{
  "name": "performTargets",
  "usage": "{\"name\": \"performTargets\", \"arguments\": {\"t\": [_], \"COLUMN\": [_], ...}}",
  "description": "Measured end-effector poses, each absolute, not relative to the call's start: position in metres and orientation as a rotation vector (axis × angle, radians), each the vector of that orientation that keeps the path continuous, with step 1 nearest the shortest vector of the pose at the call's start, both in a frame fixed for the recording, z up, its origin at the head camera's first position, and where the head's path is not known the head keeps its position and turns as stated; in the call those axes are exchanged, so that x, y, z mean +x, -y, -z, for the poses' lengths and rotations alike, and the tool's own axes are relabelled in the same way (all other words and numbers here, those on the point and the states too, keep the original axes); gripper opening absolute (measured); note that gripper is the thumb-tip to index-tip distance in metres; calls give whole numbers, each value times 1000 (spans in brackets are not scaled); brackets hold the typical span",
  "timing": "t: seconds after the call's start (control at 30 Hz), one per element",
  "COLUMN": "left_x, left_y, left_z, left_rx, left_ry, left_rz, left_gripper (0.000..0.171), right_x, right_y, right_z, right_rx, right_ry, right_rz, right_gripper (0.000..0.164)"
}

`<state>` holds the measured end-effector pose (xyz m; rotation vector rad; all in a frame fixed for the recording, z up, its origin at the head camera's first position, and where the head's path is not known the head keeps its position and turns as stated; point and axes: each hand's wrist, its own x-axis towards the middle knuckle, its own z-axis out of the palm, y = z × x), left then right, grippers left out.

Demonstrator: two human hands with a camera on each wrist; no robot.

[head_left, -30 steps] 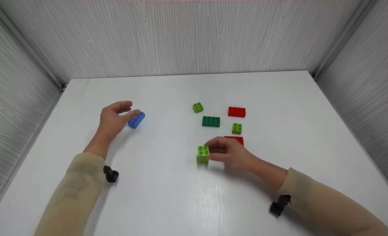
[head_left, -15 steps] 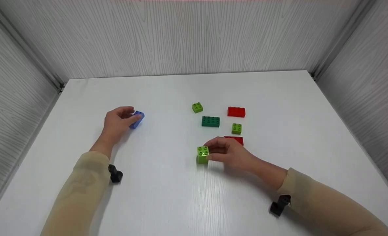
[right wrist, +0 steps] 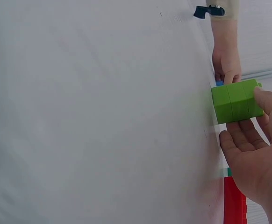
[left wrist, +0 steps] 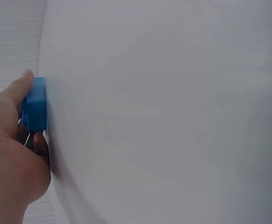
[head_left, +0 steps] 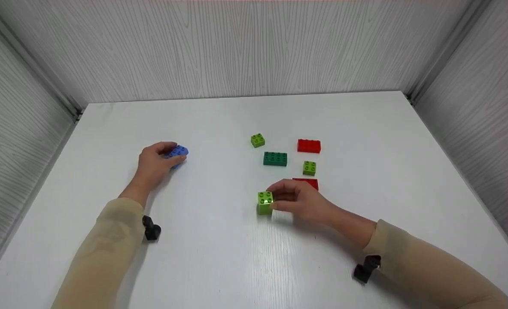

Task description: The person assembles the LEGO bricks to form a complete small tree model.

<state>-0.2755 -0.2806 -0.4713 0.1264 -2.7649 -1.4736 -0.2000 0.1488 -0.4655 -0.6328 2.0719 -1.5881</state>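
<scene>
On the left of the table my left hand (head_left: 154,166) pinches a blue toy building brick (head_left: 180,150) between thumb and fingers. The left wrist view shows that blue brick (left wrist: 37,109) at or close to the white surface. Near the middle, my right hand (head_left: 308,201) grips an upright stack of light green bricks (head_left: 265,207) from its right side. Seam lines across the green stack (right wrist: 238,101) appear in the right wrist view, with the thumb on its studded end. Behind the right hand lies a red brick (head_left: 308,183), partly hidden by it.
A dark green brick (head_left: 275,159), a second red brick (head_left: 309,146) and two small light green bricks, one at the back (head_left: 257,140) and one farther right (head_left: 309,168), lie apart on the white table (head_left: 202,257). Grey wood-grain panels (head_left: 245,47) enclose the back and sides.
My left hand has moved a little right onto the blue brick and now pinches it; the brick has turned slightly. My right hand and the green stack have stayed in place.
</scene>
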Motion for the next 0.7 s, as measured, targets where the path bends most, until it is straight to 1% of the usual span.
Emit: {"name": "performTargets", "arguments": {"t": [0.37,0.7], "left_x": [-271,-258], "left_y": [274,244], "left_z": [468,446], "left_rx": [117,32], "left_ry": [2768,2755], "left_rz": [1509,1552], "left_gripper": [48,46], "right_x": [-200,-199], "right_y": [-149,-148], "right_z": [466,465], "right_rx": [-633,-623], "right_ry": [-2067,-2072], "right_rz": [1596,1593], "right_gripper": [34,34]}}
